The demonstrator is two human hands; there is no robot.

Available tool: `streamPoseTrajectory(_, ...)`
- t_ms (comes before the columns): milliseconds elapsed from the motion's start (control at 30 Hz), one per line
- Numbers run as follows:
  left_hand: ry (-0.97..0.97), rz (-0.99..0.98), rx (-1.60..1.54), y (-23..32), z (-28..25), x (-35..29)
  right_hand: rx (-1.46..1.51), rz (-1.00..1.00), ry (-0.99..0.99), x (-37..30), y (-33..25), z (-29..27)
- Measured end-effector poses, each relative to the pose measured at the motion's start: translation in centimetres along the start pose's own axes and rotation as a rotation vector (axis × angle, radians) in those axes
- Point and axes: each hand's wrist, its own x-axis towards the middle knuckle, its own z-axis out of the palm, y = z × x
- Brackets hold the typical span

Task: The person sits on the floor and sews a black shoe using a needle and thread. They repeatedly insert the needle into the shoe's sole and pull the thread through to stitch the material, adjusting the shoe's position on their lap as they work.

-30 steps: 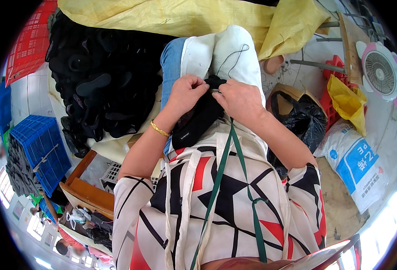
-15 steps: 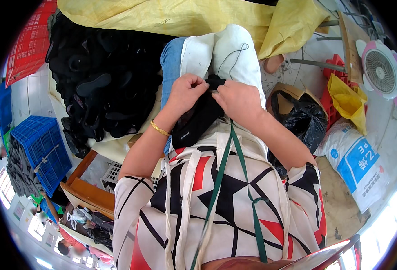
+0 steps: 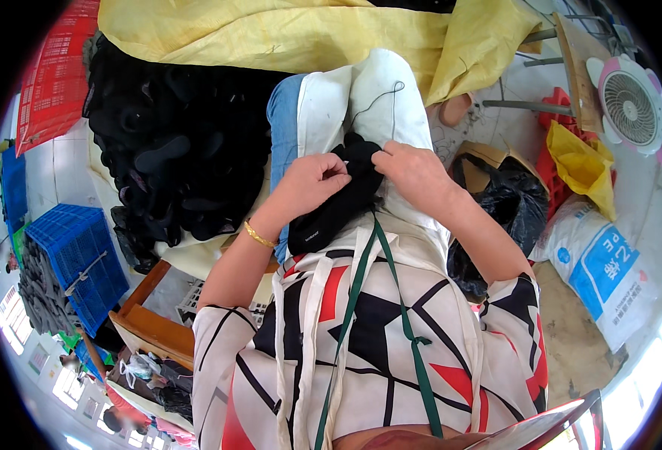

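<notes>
A soft black fabric shoe (image 3: 335,217) lies across my lap, a small pale mark showing at its near end. My left hand (image 3: 308,185) is closed at the shoe's left edge, thumb and fingers pinched together. From the other side my right hand (image 3: 415,174) pinches the upper right edge of the fabric. Whatever fine detail sits between the fingertips is too small to make out. A loose dark thread (image 3: 376,107) curls over the white cloth (image 3: 402,75) on my knees.
A big heap of black shoes (image 3: 173,157) lies to the left, beside a yellow sheet (image 3: 271,37). Blue crates (image 3: 83,255) and a wooden drawer (image 3: 155,330) stand farther left. On the right are a black bag (image 3: 507,199), a white sack (image 3: 597,270) and a fan (image 3: 631,105).
Both hands have shifted slightly nearer to me and a little apart, showing more of the shoe's upper part between them. The left fingers have changed their grip.
</notes>
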Motion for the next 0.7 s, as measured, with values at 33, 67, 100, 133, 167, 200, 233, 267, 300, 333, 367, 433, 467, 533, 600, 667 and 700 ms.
streamPoseTrajectory(33, -0.017, -0.08, 0.027, 0.2, 0.1, -0.2, 0.009, 0.013, 0.016, -0.1, 0.2, 0.0)
streamPoseTrajectory(67, -0.035, -0.161, 0.054, 0.4, 0.2, -0.4, 0.019, 0.028, 0.032, -0.3, 0.5, 0.0)
streamPoseTrajectory(100, -0.03, -0.137, 0.091, 0.5, 0.5, -0.5, 0.028, 0.044, 0.049, -0.5, 0.8, -0.1)
streamPoseTrajectory(133, -0.021, -0.115, 0.126, 0.2, 0.9, -0.6, 0.28, 0.151, 0.027, -0.7, 1.1, -0.3)
streamPoseTrajectory(167, -0.013, -0.093, 0.162, -0.1, 1.3, -0.7, 0.533, 0.257, 0.004, -0.8, 1.5, -0.8)
streamPoseTrajectory(200, -0.024, -0.081, 0.113, -0.3, 1.4, -0.8, 0.786, 0.361, -0.02, -1.1, 1.9, -1.2)
streamPoseTrajectory(233, -0.036, -0.065, 0.065, -0.3, 1.4, -0.7, 1.016, 0.439, 0.039, -1.5, 2.4, -1.8)
streamPoseTrajectory(267, -0.048, -0.049, 0.017, -0.3, 1.4, -0.7, 1.246, 0.513, 0.099, -2.0, 3.0, -2.3)
streamPoseTrajectory(300, -0.026, -0.032, 0.041, -0.1, 1.2, -0.8, 1.477, 0.584, 0.16, -2.5, 3.5, -2.9)
streamPoseTrajectory(333, -0.007, -0.012, 0.07, 0.5, 0.9, -1.0, 1.479, 0.56, 0.302, -2.8, 4.1, -3.8)
streamPoseTrajectory(367, 0.011, 0.012, 0.099, 1.3, 0.5, -1.3, 1.506, 0.545, 0.404, -3.4, 5.6, -3.8)
streamPoseTrajectory(433, 0.114, 0.128, 0.25, 3.6, -0.3, -2.2, 1.475, 0.543, 0.554, -3.5, 7.1, -3.3)
streamPoseTrajectory(467, 0.165, 0.184, 0.324, 4.3, -0.5, -2.6, 1.435, 0.505, 0.499, -3.5, 6.8, -3.2)
streamPoseTrajectory(533, 0.239, 0.38, 0.42, 4.7, -0.8, -2.9, 1.351, 0.432, 0.385, -2.7, 4.8, -2.5)
streamPoseTrajectory(600, 0.27, 0.459, 0.503, 4.8, -0.8, -3.1, 1.255, 0.42, 0.225, -1.6, 2.7, -1.8)
streamPoseTrajectory(667, 0.218, 0.39, 0.331, 4.0, -0.8, -3.3, 1.197, 0.41, 0.095, -0.3, 1.4, -0.3)
streamPoseTrajectory(700, 0.194, 0.354, 0.245, 3.5, -0.8, -3.4, 1.159, 0.418, 0.114, -0.1, 1.0, 0.3)
